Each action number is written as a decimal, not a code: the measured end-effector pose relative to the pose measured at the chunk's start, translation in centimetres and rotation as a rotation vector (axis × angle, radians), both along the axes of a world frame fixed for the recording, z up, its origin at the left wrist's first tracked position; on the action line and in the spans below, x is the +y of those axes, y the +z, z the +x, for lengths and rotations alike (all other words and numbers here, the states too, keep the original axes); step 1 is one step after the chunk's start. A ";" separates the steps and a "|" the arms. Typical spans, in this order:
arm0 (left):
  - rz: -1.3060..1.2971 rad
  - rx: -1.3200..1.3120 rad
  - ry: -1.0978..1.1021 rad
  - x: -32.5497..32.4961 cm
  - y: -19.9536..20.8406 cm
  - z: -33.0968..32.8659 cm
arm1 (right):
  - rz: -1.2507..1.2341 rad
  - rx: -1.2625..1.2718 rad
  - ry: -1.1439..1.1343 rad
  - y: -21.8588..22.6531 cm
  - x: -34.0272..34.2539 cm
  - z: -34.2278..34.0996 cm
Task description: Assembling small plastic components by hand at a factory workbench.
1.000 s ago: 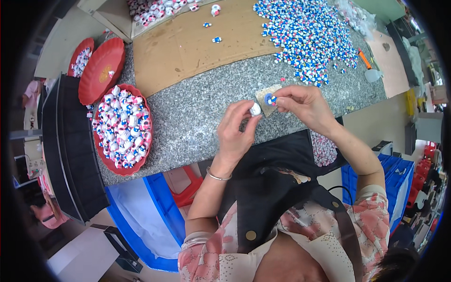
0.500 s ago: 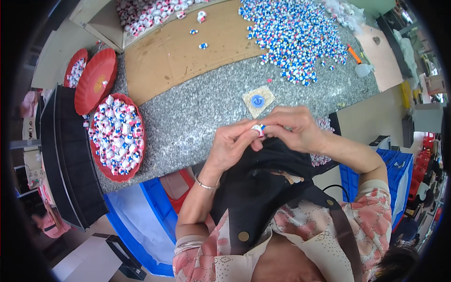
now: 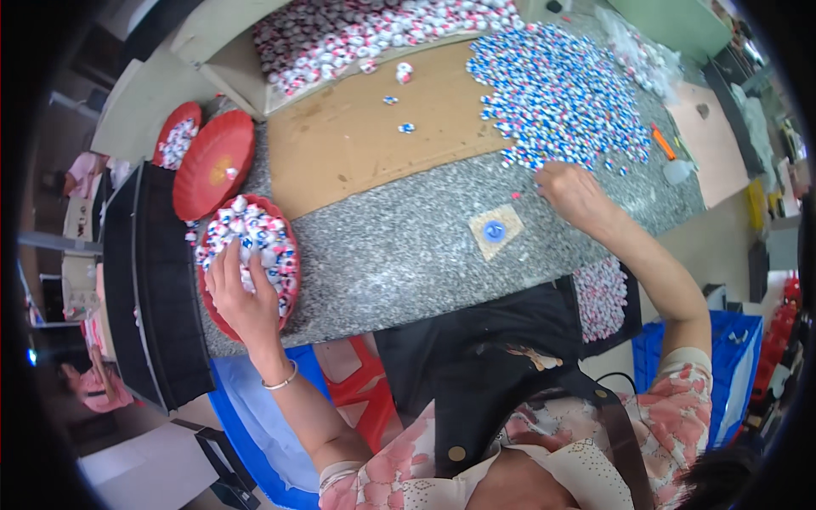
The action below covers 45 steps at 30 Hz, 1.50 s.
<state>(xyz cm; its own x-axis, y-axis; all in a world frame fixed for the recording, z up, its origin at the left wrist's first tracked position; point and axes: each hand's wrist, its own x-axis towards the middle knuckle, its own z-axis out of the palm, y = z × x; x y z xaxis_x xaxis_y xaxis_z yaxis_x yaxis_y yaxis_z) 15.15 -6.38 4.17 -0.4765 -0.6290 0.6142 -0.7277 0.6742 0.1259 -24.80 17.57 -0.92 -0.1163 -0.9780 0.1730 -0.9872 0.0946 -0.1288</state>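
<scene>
My left hand (image 3: 244, 297) reaches over a red scalloped basket (image 3: 297, 293) heaped with small white, blue and pink plastic pieces (image 3: 276, 242). Its fingers are apart, and a blue-and-white piece shows at the fingertips; I cannot make out whether they touch it. At the near edge of a wide heap of tiny blue-and-white pieces (image 3: 561, 93), my right hand (image 3: 576, 197) has its fingers curled together, tips down. What they pinch, if anything, is hidden. Between the hands, a round blue disc (image 3: 493, 231) sits on a pale speckled square pad (image 3: 486, 250) on the stone counter.
Two more red baskets (image 3: 214, 166) stand at the far left. Brown cardboard (image 3: 357, 144) lies on the counter before a bin of white-and-pink pieces (image 3: 365, 34). An orange-handled tool (image 3: 663, 144) lies at right; a tray of pinkish pieces (image 3: 600, 297) sits below the counter edge.
My hands, earlier together around a small white-and-blue piece near the pad, have parted. The left moved left over the basket, the right up to the heap. The piece no longer shows between them.
</scene>
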 end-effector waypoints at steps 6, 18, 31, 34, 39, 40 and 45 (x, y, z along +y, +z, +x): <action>0.020 0.196 -0.242 -0.5 0.1 -7.5 | 0.166 0.170 -0.010 0.7 -1.7 1.0; 0.416 0.293 -0.309 -8.4 -8.1 -30.4 | -0.374 -0.416 -0.125 -1.1 5.6 6.7; 1.329 0.642 -0.644 -0.4 -3.7 -24.0 | -0.059 -0.356 -0.138 0.3 5.8 4.2; 1.582 0.794 -0.673 5.7 -4.8 -17.5 | -0.055 -0.368 -0.079 0.6 5.0 3.7; 1.775 1.004 -0.709 11.7 -6.8 -10.8 | -0.098 -0.449 0.117 2.9 1.4 5.9; 1.792 0.989 -0.695 12.2 -7.2 -10.0 | -0.085 -0.395 0.154 2.6 0.8 6.3; 1.801 1.096 -0.715 12.8 -6.2 -9.3 | -0.065 -0.241 0.300 2.9 -1.0 6.8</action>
